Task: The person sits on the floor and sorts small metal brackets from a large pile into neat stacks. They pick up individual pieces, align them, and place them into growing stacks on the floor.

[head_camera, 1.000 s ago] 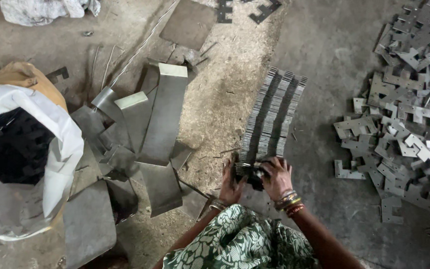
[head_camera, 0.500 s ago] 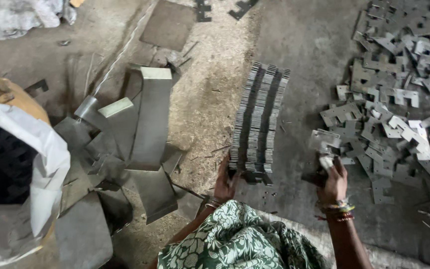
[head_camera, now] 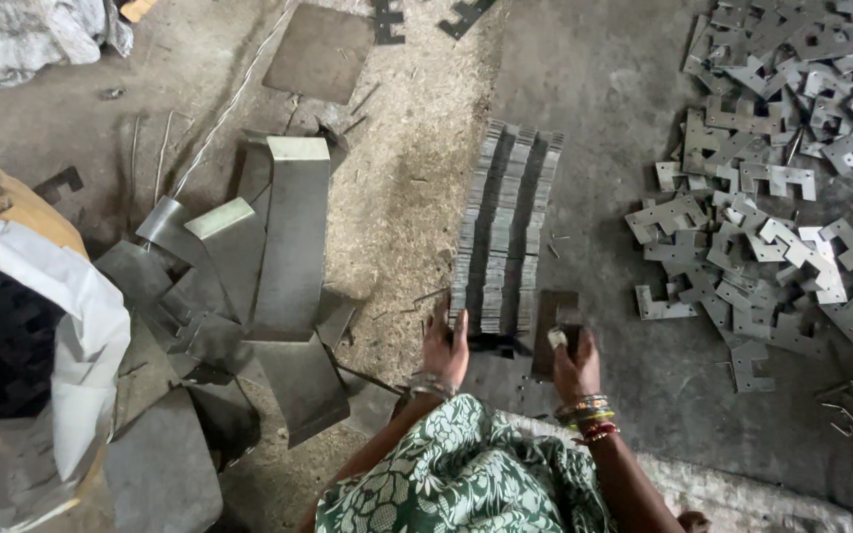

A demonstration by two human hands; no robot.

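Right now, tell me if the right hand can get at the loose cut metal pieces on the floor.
Probably yes. The right hand sits by the stacked plates, and bare floor separates it from the nearest loose pieces; nothing blocks the way, though it holds a small piece.

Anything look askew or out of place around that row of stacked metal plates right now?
The row of plates stands neatly on edge, left hand at its near end. Right hand holds one flat plate beside it. The loose pile on the right lies scattered but nothing looks damaged.
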